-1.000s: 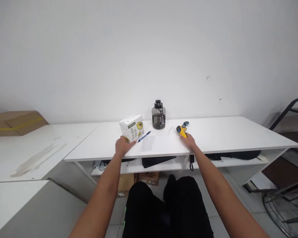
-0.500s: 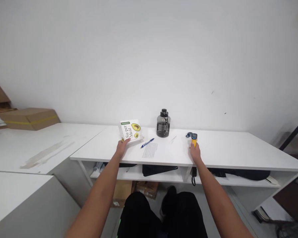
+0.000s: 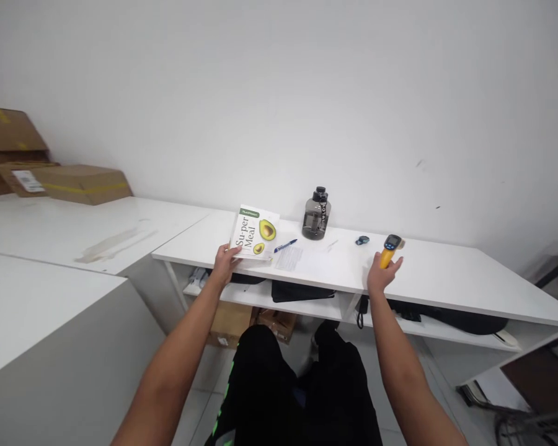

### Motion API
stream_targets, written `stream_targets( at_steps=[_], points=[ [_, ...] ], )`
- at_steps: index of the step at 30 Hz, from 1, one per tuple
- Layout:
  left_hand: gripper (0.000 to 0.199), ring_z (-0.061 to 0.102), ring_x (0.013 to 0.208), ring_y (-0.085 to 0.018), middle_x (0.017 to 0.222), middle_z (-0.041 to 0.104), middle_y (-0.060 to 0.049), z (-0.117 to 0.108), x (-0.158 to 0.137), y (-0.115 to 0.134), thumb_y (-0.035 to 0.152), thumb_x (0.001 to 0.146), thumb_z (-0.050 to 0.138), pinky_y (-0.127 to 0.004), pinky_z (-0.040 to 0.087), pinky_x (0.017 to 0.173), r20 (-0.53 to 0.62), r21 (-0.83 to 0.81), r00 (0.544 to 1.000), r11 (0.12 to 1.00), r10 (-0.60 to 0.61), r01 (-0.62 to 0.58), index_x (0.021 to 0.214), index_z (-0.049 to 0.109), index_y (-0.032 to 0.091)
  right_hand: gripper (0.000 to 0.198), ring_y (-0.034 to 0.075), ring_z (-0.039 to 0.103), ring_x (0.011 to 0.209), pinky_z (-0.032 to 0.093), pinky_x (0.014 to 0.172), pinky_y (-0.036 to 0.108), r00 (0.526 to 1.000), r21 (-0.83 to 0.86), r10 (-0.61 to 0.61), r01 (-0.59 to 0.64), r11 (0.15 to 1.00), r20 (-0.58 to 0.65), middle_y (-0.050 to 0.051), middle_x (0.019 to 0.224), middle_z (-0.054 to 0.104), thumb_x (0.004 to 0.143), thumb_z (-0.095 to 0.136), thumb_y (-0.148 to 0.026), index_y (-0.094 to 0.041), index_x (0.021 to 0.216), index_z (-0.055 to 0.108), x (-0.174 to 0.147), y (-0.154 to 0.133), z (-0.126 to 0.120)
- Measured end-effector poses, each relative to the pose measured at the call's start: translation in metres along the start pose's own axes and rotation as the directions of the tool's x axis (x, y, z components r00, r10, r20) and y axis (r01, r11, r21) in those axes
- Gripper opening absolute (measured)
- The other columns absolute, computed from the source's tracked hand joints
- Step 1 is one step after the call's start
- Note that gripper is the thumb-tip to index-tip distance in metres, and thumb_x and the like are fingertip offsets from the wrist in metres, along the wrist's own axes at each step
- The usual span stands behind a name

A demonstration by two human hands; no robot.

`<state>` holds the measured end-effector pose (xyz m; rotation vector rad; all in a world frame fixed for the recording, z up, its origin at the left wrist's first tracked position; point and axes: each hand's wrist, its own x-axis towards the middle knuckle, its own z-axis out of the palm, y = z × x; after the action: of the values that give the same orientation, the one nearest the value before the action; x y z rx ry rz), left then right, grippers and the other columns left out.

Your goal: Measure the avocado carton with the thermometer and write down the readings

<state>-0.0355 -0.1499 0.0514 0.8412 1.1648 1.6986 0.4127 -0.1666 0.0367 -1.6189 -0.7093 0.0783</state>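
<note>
My left hand (image 3: 225,263) grips the lower left corner of a white box (image 3: 251,234) printed "Su-per Meal" with avocado pictures, tilted up over the white desk (image 3: 446,272). In my right hand (image 3: 381,274) is a yellow and dark infrared thermometer (image 3: 389,249), its display facing up and my fingers round its handle. A blue pen (image 3: 285,246) and a printed sheet (image 3: 289,258) lie just right of the box. Left of the thermometer sits a small dark blue object (image 3: 363,240) whose kind I cannot make out.
A large dark see-through water jug (image 3: 316,217) stands near the wall. Cardboard boxes (image 3: 86,183) rest on the left desk. Beneath the desktop, a shelf holds a black flat item (image 3: 302,291) and other things. More cardboard boxes (image 3: 232,319) are on the floor by my legs.
The box is tilted up more toward me in my left hand. My right hand has moved right with the thermometer, away from the small blue object. The camera view has shifted.
</note>
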Motion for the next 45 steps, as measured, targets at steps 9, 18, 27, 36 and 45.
stream_targets(
  at_steps=[9,18,27,36,45],
  points=[
    [0.058,0.074,0.096,-0.025,0.109,0.077,-0.005,0.007,-0.145,0.017,0.033,0.055,0.088,-0.032,0.06,0.073,0.003,-0.253,1.0,0.967,-0.014,0.014,0.106,0.062,0.024,0.038,0.016,0.057,0.059,0.051,0.056,0.031,0.831,0.524,-0.101,-0.247,0.815,0.547,0.001,0.083,0.062,0.082,0.071,-0.052,-0.025,0.107,0.059,-0.186,-0.041,-0.058],
    [0.06,0.075,0.103,-0.034,0.105,0.077,-0.007,0.014,-0.184,0.043,0.037,0.053,0.088,-0.048,0.063,0.085,0.092,-0.271,0.993,0.961,0.073,-0.046,0.108,0.066,0.027,0.037,0.014,0.05,0.055,0.046,0.052,0.028,0.488,0.334,-0.171,-0.27,0.903,0.856,-0.001,0.062,0.056,0.081,0.074,-0.056,-0.021,0.079,0.065,-0.228,-0.075,-0.127],
    [0.074,0.075,0.101,-0.034,0.102,0.076,-0.006,0.001,-0.209,0.047,0.035,0.048,0.094,-0.046,0.064,0.084,0.128,-0.193,0.974,0.968,0.186,-0.16,0.117,0.068,0.027,0.019,0.015,0.053,0.057,0.05,0.053,0.028,0.551,0.321,-0.209,-0.115,0.94,0.808,0.0,0.067,0.061,0.071,0.077,-0.035,-0.023,0.077,0.064,-0.221,-0.1,-0.154],
    [0.076,0.076,0.092,-0.031,0.102,0.077,-0.007,-0.005,-0.219,0.049,0.034,0.051,0.094,-0.044,0.064,0.079,0.151,-0.213,0.955,0.951,0.257,-0.222,0.121,0.067,0.025,0.016,0.014,0.053,0.058,0.051,0.055,0.028,0.499,0.317,-0.227,-0.102,0.943,0.836,0.0,0.07,0.059,0.073,0.072,-0.031,-0.023,0.079,0.06,-0.227,-0.1,-0.16],
    [0.075,0.076,0.089,-0.029,0.105,0.076,-0.007,-0.007,-0.217,0.045,0.03,0.051,0.093,-0.042,0.064,0.08,0.183,-0.254,0.949,0.944,0.259,-0.209,0.12,0.066,0.023,0.023,0.012,0.046,0.055,0.044,0.05,0.026,0.464,0.302,-0.217,-0.116,0.946,0.859,-0.002,0.068,0.053,0.075,0.072,-0.038,-0.023,0.077,0.054,-0.225,-0.093,-0.165]
  ],
)
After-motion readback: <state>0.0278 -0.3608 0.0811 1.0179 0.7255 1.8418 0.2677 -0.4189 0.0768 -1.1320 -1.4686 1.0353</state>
